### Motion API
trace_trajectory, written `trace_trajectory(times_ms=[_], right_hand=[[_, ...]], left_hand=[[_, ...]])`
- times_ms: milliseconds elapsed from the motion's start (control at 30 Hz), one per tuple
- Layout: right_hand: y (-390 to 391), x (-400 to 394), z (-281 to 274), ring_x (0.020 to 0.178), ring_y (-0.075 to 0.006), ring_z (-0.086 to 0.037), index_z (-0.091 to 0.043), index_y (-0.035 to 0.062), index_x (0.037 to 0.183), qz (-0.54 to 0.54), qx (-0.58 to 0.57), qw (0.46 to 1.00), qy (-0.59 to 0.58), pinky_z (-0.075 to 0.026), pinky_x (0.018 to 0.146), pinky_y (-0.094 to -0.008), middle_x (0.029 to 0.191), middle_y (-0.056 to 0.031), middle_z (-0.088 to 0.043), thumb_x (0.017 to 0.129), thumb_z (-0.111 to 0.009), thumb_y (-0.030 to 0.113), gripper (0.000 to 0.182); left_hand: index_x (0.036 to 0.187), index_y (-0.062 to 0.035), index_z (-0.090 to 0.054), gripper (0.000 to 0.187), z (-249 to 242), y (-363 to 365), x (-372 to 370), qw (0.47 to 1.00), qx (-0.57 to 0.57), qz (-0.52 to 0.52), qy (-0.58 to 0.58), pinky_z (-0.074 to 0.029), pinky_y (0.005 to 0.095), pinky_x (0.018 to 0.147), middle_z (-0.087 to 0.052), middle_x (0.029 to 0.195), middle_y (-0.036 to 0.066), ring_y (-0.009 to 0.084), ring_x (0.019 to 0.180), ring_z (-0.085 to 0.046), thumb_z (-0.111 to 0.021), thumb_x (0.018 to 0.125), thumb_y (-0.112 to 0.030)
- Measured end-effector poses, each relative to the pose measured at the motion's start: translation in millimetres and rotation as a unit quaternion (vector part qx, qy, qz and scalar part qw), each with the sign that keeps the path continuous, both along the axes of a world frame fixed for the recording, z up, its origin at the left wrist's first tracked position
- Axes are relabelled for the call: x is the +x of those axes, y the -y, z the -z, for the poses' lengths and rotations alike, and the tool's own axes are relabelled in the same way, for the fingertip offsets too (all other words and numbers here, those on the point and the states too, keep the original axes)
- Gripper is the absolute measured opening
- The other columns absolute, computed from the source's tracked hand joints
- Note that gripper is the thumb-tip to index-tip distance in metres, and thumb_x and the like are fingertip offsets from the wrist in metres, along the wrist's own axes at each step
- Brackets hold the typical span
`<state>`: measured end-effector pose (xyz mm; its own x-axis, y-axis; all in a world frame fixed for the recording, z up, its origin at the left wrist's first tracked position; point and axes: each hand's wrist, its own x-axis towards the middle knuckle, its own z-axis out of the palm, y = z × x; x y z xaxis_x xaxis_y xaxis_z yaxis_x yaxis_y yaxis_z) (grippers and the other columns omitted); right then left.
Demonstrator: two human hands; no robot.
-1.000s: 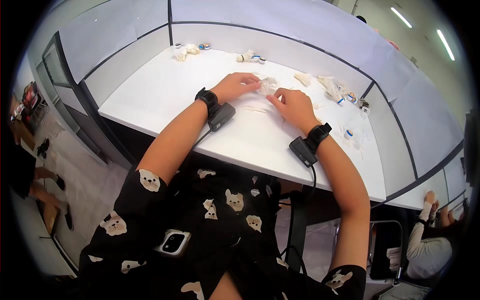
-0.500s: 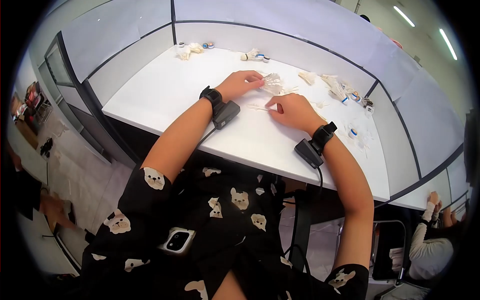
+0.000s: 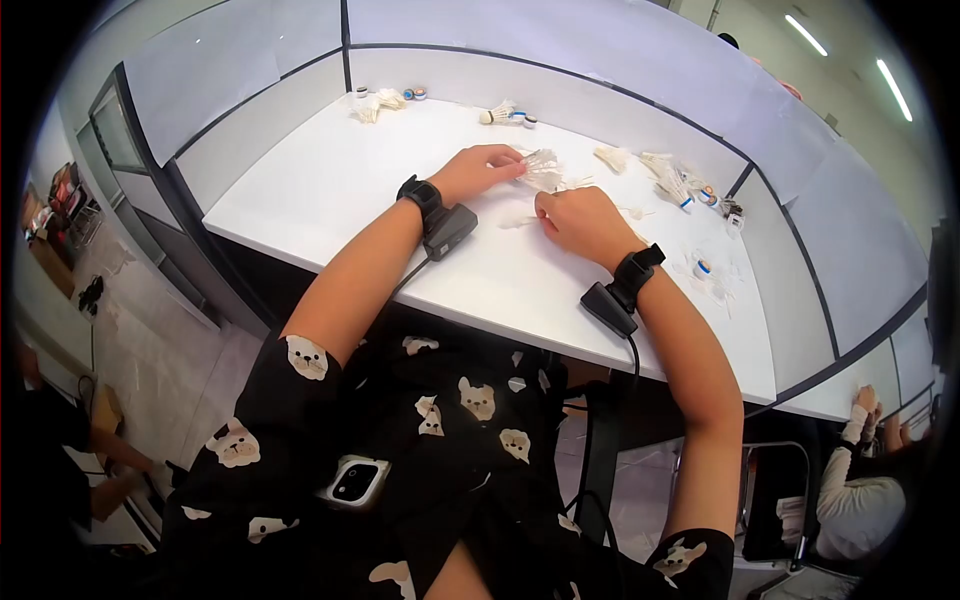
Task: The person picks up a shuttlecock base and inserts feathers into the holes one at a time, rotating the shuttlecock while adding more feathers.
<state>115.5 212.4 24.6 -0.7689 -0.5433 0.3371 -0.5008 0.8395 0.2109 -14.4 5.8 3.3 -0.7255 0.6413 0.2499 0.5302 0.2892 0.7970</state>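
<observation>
My left hand pinches the edge of a white feather shuttlecock, whose feathers fan out to the right of my fingertips. Close by, my right hand is closed, with a single white feather sticking out leftward from its thumb and finger. Loose feathers lie on the table just behind the right hand. The tips of the right fingers are partly hidden by the hand itself.
On the white table, bundled feathers and a shuttlecock lie at the back. More shuttlecock parts and a blue-banded cork are at right. Partition walls enclose the table. Another person sits at right.
My right hand has turned and curled more tightly, and the feather by its fingers has dipped slightly. My left hand stays on the shuttlecock. At far left, another person's arms have moved.
</observation>
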Motion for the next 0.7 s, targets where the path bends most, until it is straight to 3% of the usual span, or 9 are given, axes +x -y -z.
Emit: trace_trajectory(times_ms=[200, 333, 433, 600, 700], right_hand=[[0, 3, -1, 0.069, -0.033, -0.067, -0.06, 0.0075, 0.091, 0.03, -0.05, 0.998, 0.034, -0.052, 0.065, -0.0438, 0.074, -0.012, -0.069, 0.083, -0.063, 0.011, 0.009], [0, 6, -3, 0.075, -0.0334, -0.067, -0.06, 0.007, 0.091, 0.027, -0.167, 0.985, 0.029, -0.052, 0.068, -0.044, 0.081, -0.0121, -0.069, 0.084, -0.064, 0.012, 0.009], [1, 6, -3, 0.079, -0.0355, -0.067, -0.06, 0.005, 0.091, 0.033, -0.229, 0.972, 0.027, -0.052, 0.072, -0.0455, 0.084, -0.0145, -0.069, 0.085, -0.065, 0.013, 0.011], [0, 3, -2, 0.081, -0.0353, -0.068, -0.061, 0.0038, 0.087, 0.049, -0.306, 0.95, 0.035, -0.052, 0.073, -0.0448, 0.087, -0.0152, -0.07, 0.084, -0.065, 0.009, 0.007], [-5, -1, 2, 0.08, -0.0348, -0.069, -0.061, 0.005, 0.095, 0.059, -0.325, 0.942, 0.061, -0.053, 0.074, -0.0444, 0.087, -0.0139, -0.071, 0.085, -0.065, 0.008, 0.011]], left_hand=[[0.122, -0.0099, -0.071, 0.04, -3, 0, 4, 1.0, -0.002, 0.005, -0.003, -0.045, 0.0344, 0.099, -0.073, 0.115, 0.007, 0.017, 0.11, -0.061, -0.065, 0.099, -0.042], [0.12, -0.0113, -0.072, 0.039, 0, 0, -1, 1.0, 0.003, 0.013, -0.002, -0.045, 0.0344, 0.099, -0.072, 0.115, 0.007, 0.0178, 0.107, -0.061, -0.068, 0.097, -0.042], [0.118, -0.0121, -0.073, 0.038, 2, 0, -5, 0.997, -0.019, -0.005, -0.08, -0.045, 0.0351, 0.096, -0.071, 0.113, 0.007, 0.0186, 0.101, -0.06, -0.071, 0.094, -0.042], [0.117, -0.013, -0.073, 0.036, 2, 1, -6, 0.999, -0.028, -0.024, -0.039, -0.046, 0.0326, 0.087, -0.067, 0.103, 0.005, 0.0155, 0.092, -0.057, -0.074, 0.092, -0.038], [0.118, -0.0123, -0.072, 0.034, 1, -1, -3, 1.0, -0.01, -0.018, -0.021, -0.047, 0.0296, 0.083, -0.066, 0.1, 0.004, 0.0133, 0.09, -0.056, -0.075, 0.092, -0.034]])
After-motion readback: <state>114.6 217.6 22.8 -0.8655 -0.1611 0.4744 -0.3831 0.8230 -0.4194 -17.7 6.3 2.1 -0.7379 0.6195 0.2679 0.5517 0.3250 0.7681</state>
